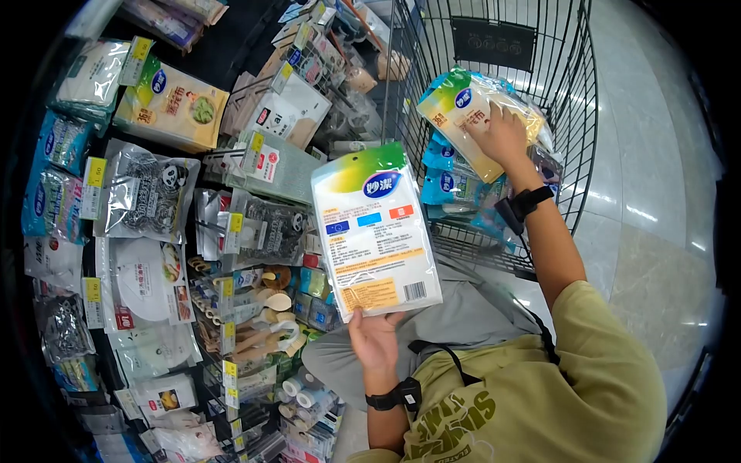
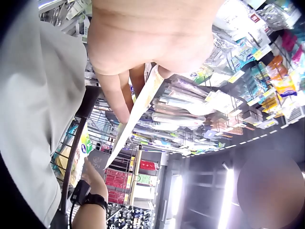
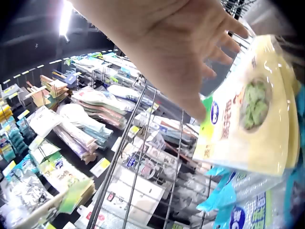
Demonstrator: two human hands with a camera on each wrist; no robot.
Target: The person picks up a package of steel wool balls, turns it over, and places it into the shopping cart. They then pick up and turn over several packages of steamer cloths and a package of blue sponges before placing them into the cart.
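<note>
Head view, left hand (image 1: 374,343): near the person's body; fingers and thumb pinch the near edge of the white-backed packet.
White-backed packet (image 1: 378,239): held up left of the cart; printed back to the camera, green-and-yellow band at the far end, barcode at the near right corner.
Right hand (image 1: 502,139): far right, over the cart, laid on the yellow packet.
Yellow packet (image 1: 454,116): inside the cart, tilted, on top of blue packets (image 1: 455,187).
Cart (image 1: 575,92): black wire, far right; black panel (image 1: 494,42) on its far side.
Hanging stock, left: panda-print packet (image 1: 143,201), yellow-and-green packet (image 1: 177,108) farther off, wooden utensils (image 1: 274,305) nearer, yellow price tags (image 1: 93,189) between.
Clothing: olive shirt (image 1: 571,370), grey trousers (image 1: 463,309).
Floor (image 1: 648,177): pale, glossy, right.

Left wrist view, fingers: on one side of the white-backed packet, thumb on the other; packet seen edge-on.
Left wrist view, left side: right hand at the yellow packet, within the cart.

Right wrist view, fingers: spread, nearly straight, above the yellow packet; thumb close to its green corner; whether the fingertips press on it, cannot tell.
Yellow packet, front: green food picture; blue packets just beneath, right.
</note>
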